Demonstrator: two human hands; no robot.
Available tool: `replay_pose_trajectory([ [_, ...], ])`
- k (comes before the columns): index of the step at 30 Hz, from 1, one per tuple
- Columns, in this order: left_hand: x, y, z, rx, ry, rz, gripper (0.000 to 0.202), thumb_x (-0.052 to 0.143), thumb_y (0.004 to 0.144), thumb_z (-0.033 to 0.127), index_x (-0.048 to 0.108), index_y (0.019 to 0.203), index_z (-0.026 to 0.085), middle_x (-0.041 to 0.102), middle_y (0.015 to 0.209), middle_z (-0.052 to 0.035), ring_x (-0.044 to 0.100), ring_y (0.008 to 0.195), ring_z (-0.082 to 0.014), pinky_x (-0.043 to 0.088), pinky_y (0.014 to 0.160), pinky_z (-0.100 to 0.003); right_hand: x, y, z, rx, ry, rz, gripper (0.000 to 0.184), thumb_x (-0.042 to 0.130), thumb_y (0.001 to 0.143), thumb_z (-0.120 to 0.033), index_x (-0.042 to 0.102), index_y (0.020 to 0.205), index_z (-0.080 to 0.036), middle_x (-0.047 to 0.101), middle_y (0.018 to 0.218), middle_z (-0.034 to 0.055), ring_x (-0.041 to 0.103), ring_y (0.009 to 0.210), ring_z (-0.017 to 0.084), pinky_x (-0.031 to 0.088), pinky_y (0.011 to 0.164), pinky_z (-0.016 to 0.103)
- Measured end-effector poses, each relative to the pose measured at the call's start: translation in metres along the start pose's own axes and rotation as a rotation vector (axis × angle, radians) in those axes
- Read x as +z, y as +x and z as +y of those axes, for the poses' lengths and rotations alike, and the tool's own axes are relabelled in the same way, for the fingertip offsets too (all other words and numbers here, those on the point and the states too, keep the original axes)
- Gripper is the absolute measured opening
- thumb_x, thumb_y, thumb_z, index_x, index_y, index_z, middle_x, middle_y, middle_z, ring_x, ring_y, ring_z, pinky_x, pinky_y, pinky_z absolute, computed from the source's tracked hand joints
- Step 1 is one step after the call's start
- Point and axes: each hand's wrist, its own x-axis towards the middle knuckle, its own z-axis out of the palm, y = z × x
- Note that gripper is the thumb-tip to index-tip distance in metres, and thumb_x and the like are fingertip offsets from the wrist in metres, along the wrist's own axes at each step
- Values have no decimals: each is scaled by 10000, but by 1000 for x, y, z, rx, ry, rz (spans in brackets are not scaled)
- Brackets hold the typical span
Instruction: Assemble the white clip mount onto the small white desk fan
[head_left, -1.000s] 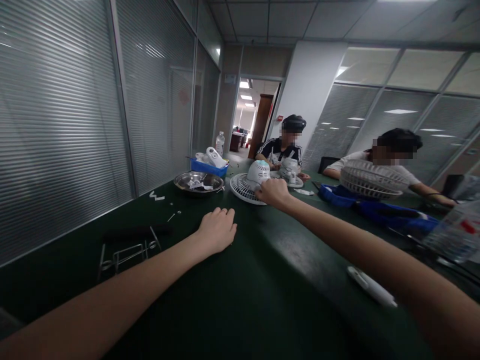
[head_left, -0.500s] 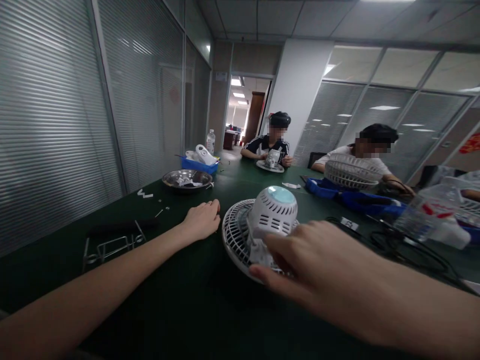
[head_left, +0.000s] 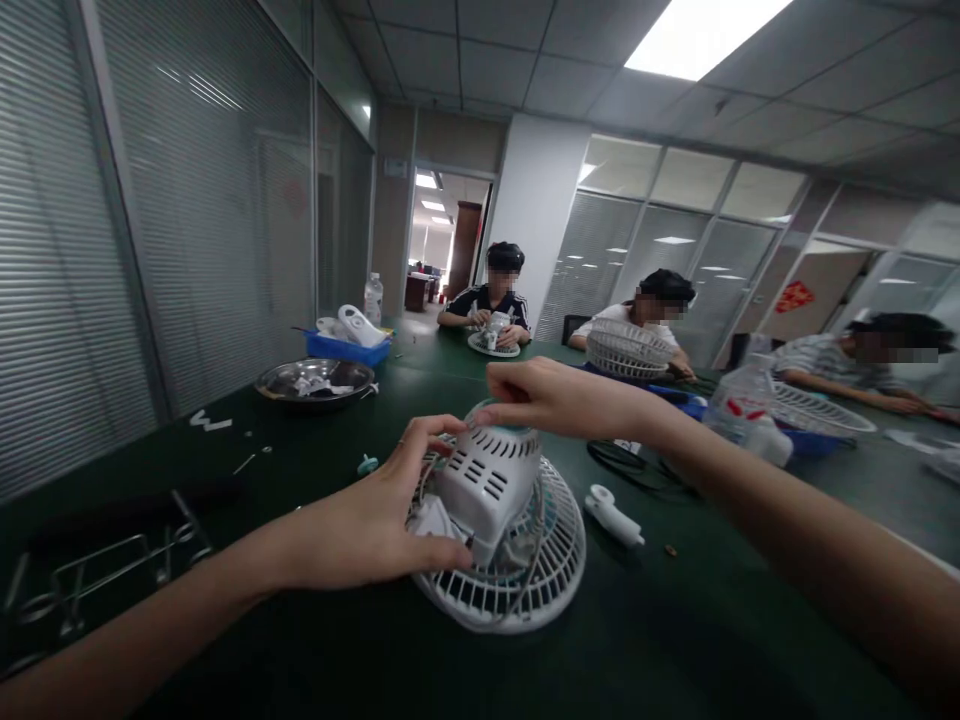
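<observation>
A small electric fan lies grille-down in front of me, its white slotted motor housing (head_left: 491, 475) rising from the round white grille (head_left: 559, 560). My left hand (head_left: 382, 510) wraps the housing's left side, thumb low at the front and fingers near the top. Above the housing is my right hand (head_left: 544, 395), fingers curled and thumb against its top edge. Whatever may be pinched there is hidden. Thin cables run over the grille near the housing. A small teal knob (head_left: 367, 465) lies left of the fan, and a white tubular plastic part (head_left: 615, 518) lies right of it.
A metal bowl (head_left: 315, 385) with scraps and a blue bin (head_left: 349, 348) stand back left. Bent metal wire pieces (head_left: 112, 570) lie front left. Black cable (head_left: 637, 470) and a plastic bottle (head_left: 739, 400) are to the right. Several people sit around the table.
My left hand has gone from the tabletop onto the motor housing. My right hand has moved from its near side up to its top. The view has turned right.
</observation>
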Motion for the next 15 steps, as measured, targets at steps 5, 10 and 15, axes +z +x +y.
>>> replay_pose_trajectory([
  [5,-11,2,-8,35,100,95,517,509,901,389,280,1359,321,396,1455,-74,435,1325,-265,366,1096,-480,-1,10,3,61,-45,29,424,483,901,-597,465,762,-197,467,655,-30,396,575,106,255,523,266],
  [10,-13,13,-21,-56,76,164,463,434,928,370,293,1351,246,431,1438,-109,441,1321,-241,365,1099,-439,7,14,7,125,-128,95,473,404,917,-630,494,760,-193,505,640,-9,410,548,112,237,524,278],
  [15,-13,24,-36,-132,25,212,410,398,927,446,422,1258,206,611,1253,-101,584,1161,-254,455,989,-395,15,13,7,103,-152,128,455,381,969,-501,526,677,-182,505,605,-6,381,512,95,221,528,294],
])
